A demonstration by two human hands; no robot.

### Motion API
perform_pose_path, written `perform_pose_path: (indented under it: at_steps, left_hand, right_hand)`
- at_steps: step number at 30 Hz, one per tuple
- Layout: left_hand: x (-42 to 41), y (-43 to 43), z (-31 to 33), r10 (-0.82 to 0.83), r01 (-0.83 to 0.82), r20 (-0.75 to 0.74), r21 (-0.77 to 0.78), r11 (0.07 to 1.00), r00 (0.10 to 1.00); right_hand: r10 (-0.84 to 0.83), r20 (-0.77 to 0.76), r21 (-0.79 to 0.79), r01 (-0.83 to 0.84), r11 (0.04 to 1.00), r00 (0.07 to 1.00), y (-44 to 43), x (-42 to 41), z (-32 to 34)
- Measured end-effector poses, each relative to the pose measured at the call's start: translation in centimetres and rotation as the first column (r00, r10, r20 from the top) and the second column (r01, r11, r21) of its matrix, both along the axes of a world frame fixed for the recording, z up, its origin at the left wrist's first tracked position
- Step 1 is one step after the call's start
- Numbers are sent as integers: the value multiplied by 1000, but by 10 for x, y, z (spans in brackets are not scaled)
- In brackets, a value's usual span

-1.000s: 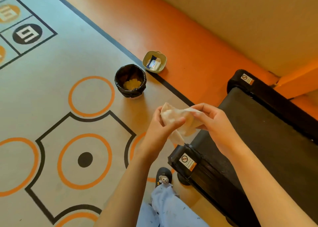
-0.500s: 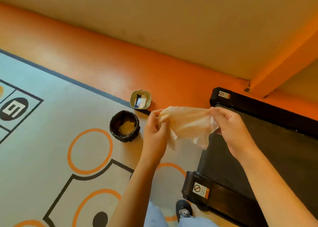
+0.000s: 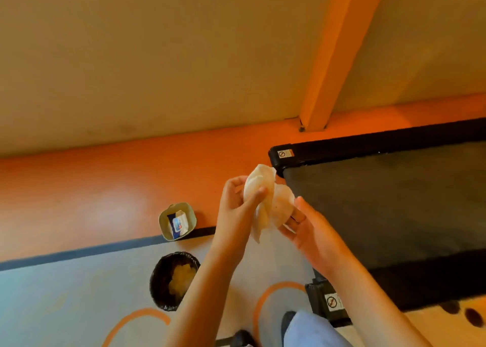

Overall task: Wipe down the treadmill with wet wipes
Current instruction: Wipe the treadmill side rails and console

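Both forearms reach forward toward twelve o'clock. The left hand is curled, thumb pinching. At its three o'clock, the right hand cups palm-up, fingers loosely bent.

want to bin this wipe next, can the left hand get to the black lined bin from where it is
Probably yes. The left hand holds the crumpled white wet wipe in the air, and the round black-lined bin sits open on the floor below and to its left, with nothing between them.
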State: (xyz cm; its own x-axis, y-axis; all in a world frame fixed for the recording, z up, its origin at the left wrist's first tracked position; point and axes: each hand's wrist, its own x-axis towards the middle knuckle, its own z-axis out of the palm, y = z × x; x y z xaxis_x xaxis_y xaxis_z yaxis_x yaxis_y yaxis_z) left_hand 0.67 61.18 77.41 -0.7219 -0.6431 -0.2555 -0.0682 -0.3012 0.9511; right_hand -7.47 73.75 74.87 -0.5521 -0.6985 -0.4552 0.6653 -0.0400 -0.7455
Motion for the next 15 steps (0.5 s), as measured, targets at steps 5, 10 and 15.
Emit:
perform_pose_path:
  at_steps: [5, 10, 15]
  left_hand:
    - [-54, 2, 2, -144, 149, 88, -50, 988, 986]
    - [-118, -6, 0, -169, 187, 120, -151, 971, 978]
    - [-223, -13, -5, -82, 131, 158, -332, 934, 984]
  right_hand:
    - [-205, 5, 42, 204, 978, 979, -1, -24, -9]
    - [-359, -223, 106, 388, 915, 906, 17, -93, 12]
    - [-424, -441, 164, 535, 829, 791, 37, -192, 30]
